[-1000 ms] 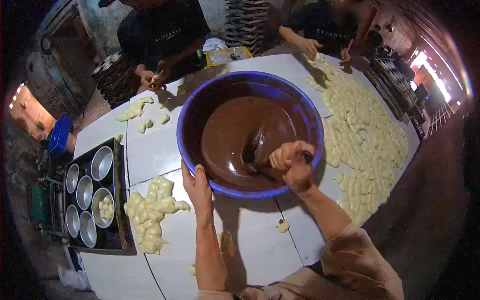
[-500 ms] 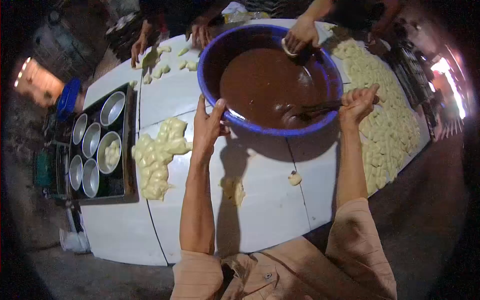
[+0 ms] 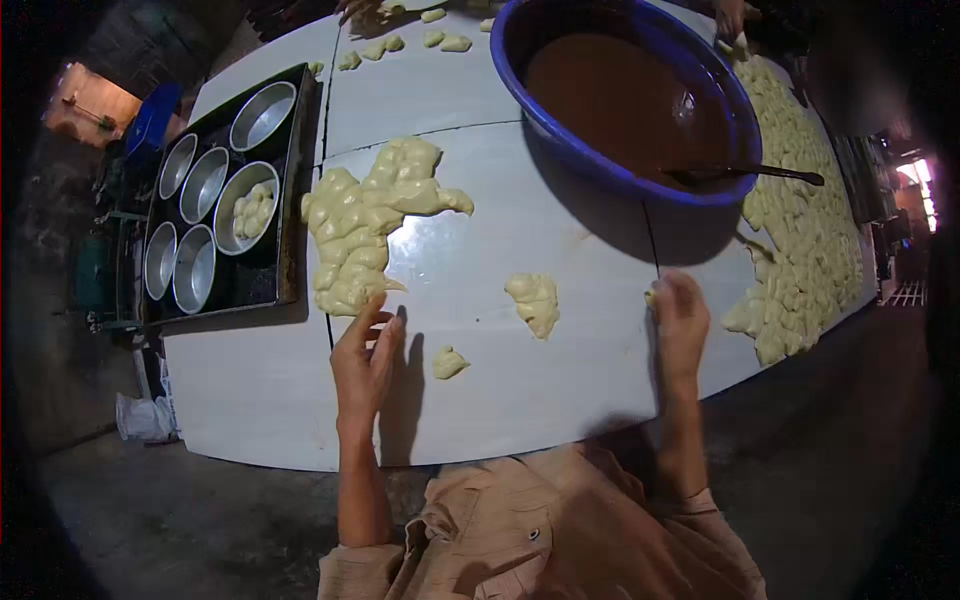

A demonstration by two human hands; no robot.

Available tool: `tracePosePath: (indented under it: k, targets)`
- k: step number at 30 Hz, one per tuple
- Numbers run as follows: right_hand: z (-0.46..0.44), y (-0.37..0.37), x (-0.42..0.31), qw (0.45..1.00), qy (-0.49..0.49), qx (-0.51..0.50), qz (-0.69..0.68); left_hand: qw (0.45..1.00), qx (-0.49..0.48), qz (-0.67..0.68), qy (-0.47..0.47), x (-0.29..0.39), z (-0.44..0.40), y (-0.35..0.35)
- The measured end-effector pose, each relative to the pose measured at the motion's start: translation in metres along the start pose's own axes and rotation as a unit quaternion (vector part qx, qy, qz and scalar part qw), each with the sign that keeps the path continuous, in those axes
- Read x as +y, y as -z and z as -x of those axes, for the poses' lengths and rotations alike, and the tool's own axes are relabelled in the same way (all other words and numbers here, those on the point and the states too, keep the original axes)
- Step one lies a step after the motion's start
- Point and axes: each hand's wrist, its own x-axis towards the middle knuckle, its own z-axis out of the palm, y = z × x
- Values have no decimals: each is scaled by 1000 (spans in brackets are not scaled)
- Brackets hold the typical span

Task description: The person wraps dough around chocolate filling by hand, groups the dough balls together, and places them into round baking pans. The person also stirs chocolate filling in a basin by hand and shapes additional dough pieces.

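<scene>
My left hand (image 3: 365, 365) is open, its fingertips at the lower end of a lumpy pale dough mass (image 3: 375, 225). In my right hand (image 3: 682, 325), the fingers are closed around a small piece of dough (image 3: 650, 298), mostly hidden by them. Between my hands lie a flattened dough scrap (image 3: 535, 303) and a smaller lump (image 3: 450, 362). Beyond my right hand stands a blue tub (image 3: 560, 125) of brown, chocolate-coloured mixture (image 3: 620, 95). A dark-handled utensil (image 3: 775, 172) rests in it, handle over the rim; its other end is sunk.
At the left, a black tray (image 3: 290, 240) carries several round metal tins (image 3: 248, 222), one holding dough balls. Many small dough pieces (image 3: 800, 250) cover the table's right side. More dough bits (image 3: 455, 44) lie at the far edge, near another person's hand (image 3: 733, 18).
My left hand has left the tub's rim and moved to the dough mass. My right hand has let go of the utensil and closed on the small dough piece. The view has shifted.
</scene>
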Motion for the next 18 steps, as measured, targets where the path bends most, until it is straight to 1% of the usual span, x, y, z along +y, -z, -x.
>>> tracePosePath:
  k: [1, 2, 3, 4, 5, 6, 7, 8, 10, 11, 13, 14, 16, 17, 18]
  targets:
    - [20, -24, 2, 979, 109, -56, 161, 1000, 7, 7, -24, 5, -1, -7]
    - [39, -47, 1, 972, 59, -112, 198, 999, 15, 14, -50, 11, -2, -14]
    - [51, -67, -11, 950, 102, -110, 273, 995, -1, 18, -102, 7, -7, -25]
    - [59, -81, -21, 921, 144, -109, 345, 992, -27, 32, -119, 17, -10, -35]
    - [63, -92, -22, 909, 151, -94, 376, 984, -64, -1, -169, 18, -15, -46]
    - [64, -102, -17, 897, 157, -79, 405, 954, -79, -67, -283, 30, -20, -55]
    - [63, -109, -12, 885, 162, -62, 433, 936, -139, -110, -305, 40, -25, -65]
    - [60, -111, -5, 886, 164, -74, 427, 914, -196, -111, -337, 49, -32, -78]
    - [53, -109, 4, 888, 167, -100, 417, 847, -214, -207, -441, 49, -46, -106]
    - [50, -108, 3, 888, 197, -88, 407, 835, -230, -220, -449, 49, -49, -113]
    - [45, -98, 1, 954, 66, -127, 262, 810, -261, -244, -466, 60, -55, -120]
    - [43, -91, 1, 972, 0, -147, 185, 816, -292, -236, -440, 62, -61, -122]
    - [38, -76, 4, 987, -54, -150, 34, 823, -356, -222, -383, 62, -72, -121]
    - [37, -70, 6, 984, -82, -152, -42, 831, -349, -180, -394, 59, -71, -119]
    - [36, -67, 7, 975, -108, -154, -119, 847, -362, -161, -356, 65, -63, -115]
